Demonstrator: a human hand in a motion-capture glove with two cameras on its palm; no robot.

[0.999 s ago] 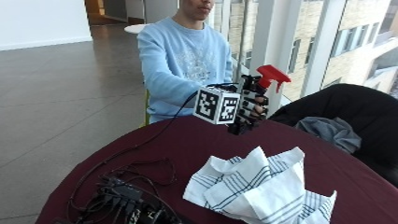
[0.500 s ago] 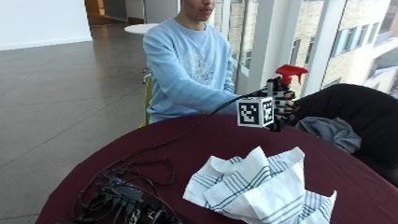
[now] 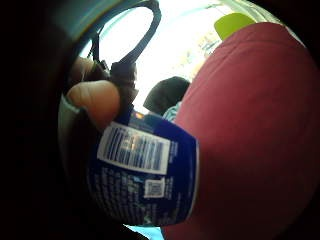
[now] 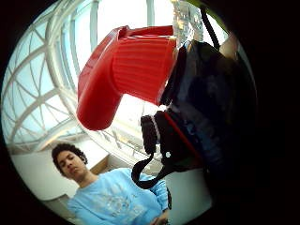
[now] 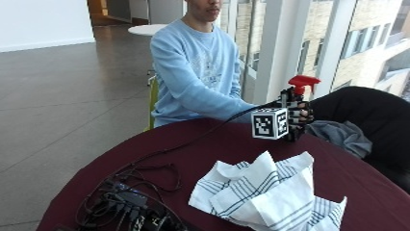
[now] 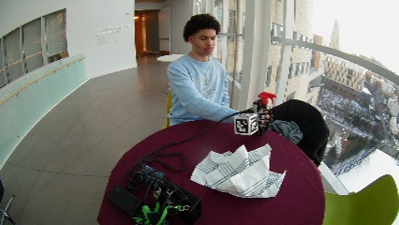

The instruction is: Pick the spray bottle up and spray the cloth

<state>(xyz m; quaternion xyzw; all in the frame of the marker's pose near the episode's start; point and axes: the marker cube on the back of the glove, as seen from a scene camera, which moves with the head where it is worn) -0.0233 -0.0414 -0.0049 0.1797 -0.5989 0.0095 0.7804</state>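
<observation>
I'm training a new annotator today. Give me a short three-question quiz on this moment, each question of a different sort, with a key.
1. True or false: the right hand holds the bottle upright.
2. The cloth lies: A) crumpled on the table; B) folded on the chair; C) draped over the bottle.
3. Fill in: the bottle's trigger head is coloured ____.

Key: 1 true; 2 A; 3 red.

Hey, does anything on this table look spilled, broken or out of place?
Nothing stands out. The white striped cloth lies crumpled on the dark red round table, and the gloved right hand holds the red-topped spray bottle upright.
</observation>
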